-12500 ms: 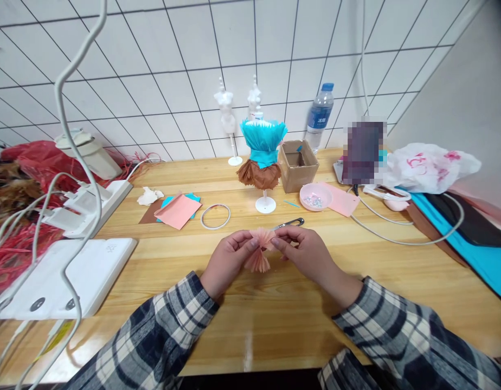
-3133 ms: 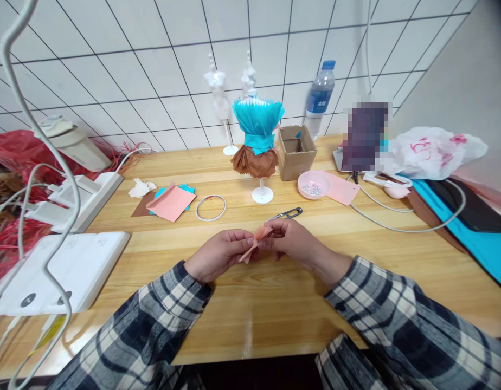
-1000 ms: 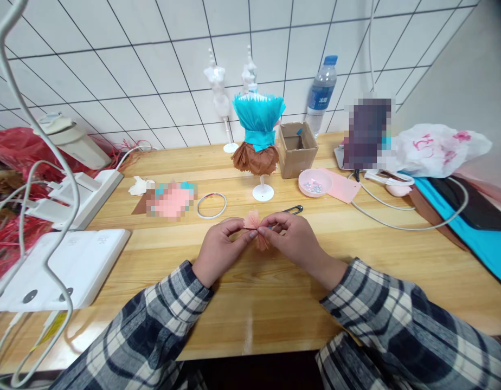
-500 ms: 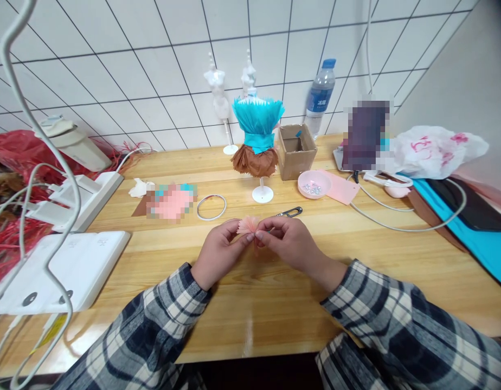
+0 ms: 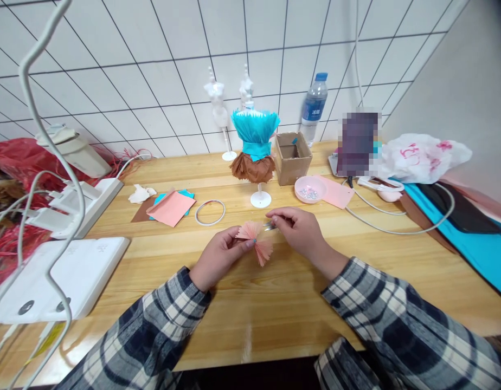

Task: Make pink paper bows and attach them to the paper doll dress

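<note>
My left hand [image 5: 218, 253] pinches a pink pleated paper bow [image 5: 262, 250] between thumb and fingers. The bow's two fans spread apart from a narrow middle, where a small bluish spot shows. My right hand [image 5: 296, 230] is apart from the bow, its fingers closed on small thread snips [image 5: 269, 226]. Only the metal blades stick out to the left of the fingertips; the handle is hidden under the hand. Behind the hands stands a small dress form [image 5: 261, 199] wearing a turquoise paper top [image 5: 255, 130] and a brown paper skirt [image 5: 252, 167].
A white ring [image 5: 210, 213] and paper squares [image 5: 173, 207] lie left. To the right are a cardboard box [image 5: 293, 162], a pink bowl [image 5: 310, 189] of small shiny pieces, a bottle [image 5: 314, 108] and a looping cable. A power strip [image 5: 91, 203] stands far left.
My right hand has let go of the bow and moved right, onto the snips. The bow, now in my left hand alone, shows both fans spread. The view has shifted slightly.
</note>
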`<state>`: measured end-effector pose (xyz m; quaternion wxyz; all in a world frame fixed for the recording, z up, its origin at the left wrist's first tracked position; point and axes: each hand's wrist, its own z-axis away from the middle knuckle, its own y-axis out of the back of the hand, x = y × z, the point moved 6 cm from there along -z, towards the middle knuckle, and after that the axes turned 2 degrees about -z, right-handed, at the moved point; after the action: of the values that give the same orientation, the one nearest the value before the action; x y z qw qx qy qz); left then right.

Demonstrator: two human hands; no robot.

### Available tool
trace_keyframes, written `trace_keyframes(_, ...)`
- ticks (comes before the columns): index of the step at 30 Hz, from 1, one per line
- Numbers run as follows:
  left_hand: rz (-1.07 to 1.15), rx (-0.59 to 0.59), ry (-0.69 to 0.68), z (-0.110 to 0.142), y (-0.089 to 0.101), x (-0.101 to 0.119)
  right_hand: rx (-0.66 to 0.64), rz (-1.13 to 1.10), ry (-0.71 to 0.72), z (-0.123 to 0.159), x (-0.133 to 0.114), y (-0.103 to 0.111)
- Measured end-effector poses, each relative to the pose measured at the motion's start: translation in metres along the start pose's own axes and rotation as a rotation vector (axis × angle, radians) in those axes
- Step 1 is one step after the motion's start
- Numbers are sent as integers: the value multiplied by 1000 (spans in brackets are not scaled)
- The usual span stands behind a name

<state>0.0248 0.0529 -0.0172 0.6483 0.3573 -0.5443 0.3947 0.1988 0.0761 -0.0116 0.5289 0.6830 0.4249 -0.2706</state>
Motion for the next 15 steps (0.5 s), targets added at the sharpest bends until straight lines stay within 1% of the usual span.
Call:
trace_keyframes(3, -6, -58, 23, 1, -5, 0, -2, -143, -39, 5, -6, 0)
trace_keyframes(4, -6, -79, 28, 1, -7, 0, -20, -215, -42, 6, -9, -1)
trace_keyframes(6, -26, -108, 34, 1, -8, -2, -100, -338, -63, 8, -14, -6)
trace_keyframes(7, -48, -112, 36, 1, -8, -3, -144, -359, -82, 9, -16, -9)
trace_keyframes(9, -100, -95, 37, 0, -7, -4, -197, -321, -117, 11, -19, -14)
trace_keyframes(12, -119, -52, 24, 0, -5, -3, -172, -278, -138, 13, -20, -17)
trace_keyframes(15, -22, -44, -17, 0, -5, -1, -110, -329, -133, 15, -20, -19)
